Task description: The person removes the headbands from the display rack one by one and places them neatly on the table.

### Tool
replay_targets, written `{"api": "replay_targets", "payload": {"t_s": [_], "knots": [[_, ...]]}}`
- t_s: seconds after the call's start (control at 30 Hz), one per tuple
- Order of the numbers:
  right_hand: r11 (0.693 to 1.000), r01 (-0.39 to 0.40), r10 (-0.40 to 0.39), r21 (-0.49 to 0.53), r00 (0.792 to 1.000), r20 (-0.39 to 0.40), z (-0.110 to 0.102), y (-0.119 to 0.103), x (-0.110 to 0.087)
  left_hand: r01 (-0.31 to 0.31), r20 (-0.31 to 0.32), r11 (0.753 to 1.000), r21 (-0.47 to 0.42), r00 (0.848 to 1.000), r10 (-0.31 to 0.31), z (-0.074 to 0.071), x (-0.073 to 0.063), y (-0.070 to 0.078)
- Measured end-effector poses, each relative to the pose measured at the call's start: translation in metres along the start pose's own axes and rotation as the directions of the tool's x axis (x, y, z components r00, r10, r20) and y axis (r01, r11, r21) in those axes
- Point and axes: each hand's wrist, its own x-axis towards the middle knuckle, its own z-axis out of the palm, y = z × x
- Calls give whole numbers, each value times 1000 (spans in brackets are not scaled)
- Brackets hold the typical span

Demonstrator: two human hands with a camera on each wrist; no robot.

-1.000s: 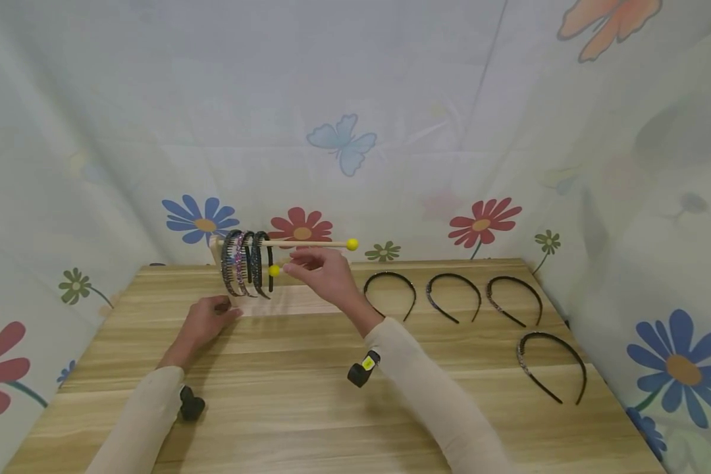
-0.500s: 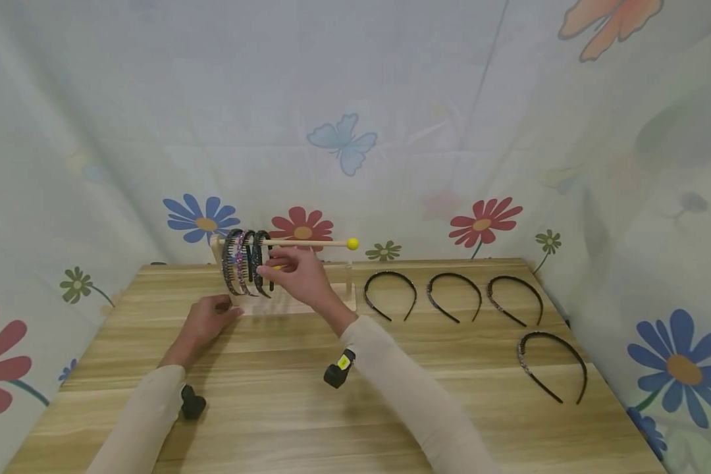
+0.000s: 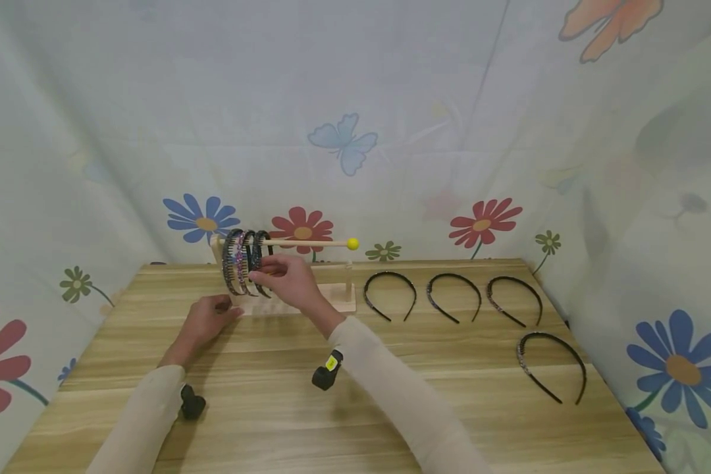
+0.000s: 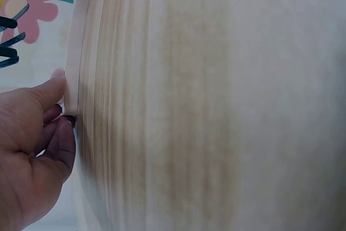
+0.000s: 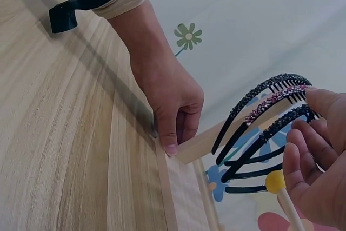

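Observation:
A wooden headband stand (image 3: pixel 339 297) has an upper rod with a yellow ball tip (image 3: pixel 352 244). Three glittery toothed headbands hang at the rod's left end. In the right wrist view the outer dark one (image 5: pixel 273 130) hangs beside a pink-sequined headband (image 5: pixel 273 102), with another dark headband (image 5: pixel 259 87) behind. My right hand (image 3: pixel 291 282) pinches the outer dark headband between thumb and fingers, near the lower rod's yellow ball (image 5: pixel 275 181). My left hand (image 3: pixel 204 324) grips the stand's base at its front left corner, thumb on top and fingers curled at the side.
Several dark headbands lie at the table's right: a left one (image 3: pixel 391 275), a middle one (image 3: pixel 455 276), a third (image 3: pixel 518 281) and a nearer one (image 3: pixel 553 337). A flowered cloth (image 3: pixel 355 79) hangs behind and beside the wooden table (image 3: pixel 261 408).
My right hand has moved left, from the lower rod's yellow ball to the hanging headbands, and its fingers have come round the outer dark one. My left hand has stayed at the base.

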Motion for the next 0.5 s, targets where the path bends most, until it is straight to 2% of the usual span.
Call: {"api": "replay_targets", "payload": {"t_s": [0.5], "knots": [[999, -31, 32, 17, 999, -38, 3, -2, 0, -1, -11, 1000, 30, 1000, 2, -1, -1, 2]]}}
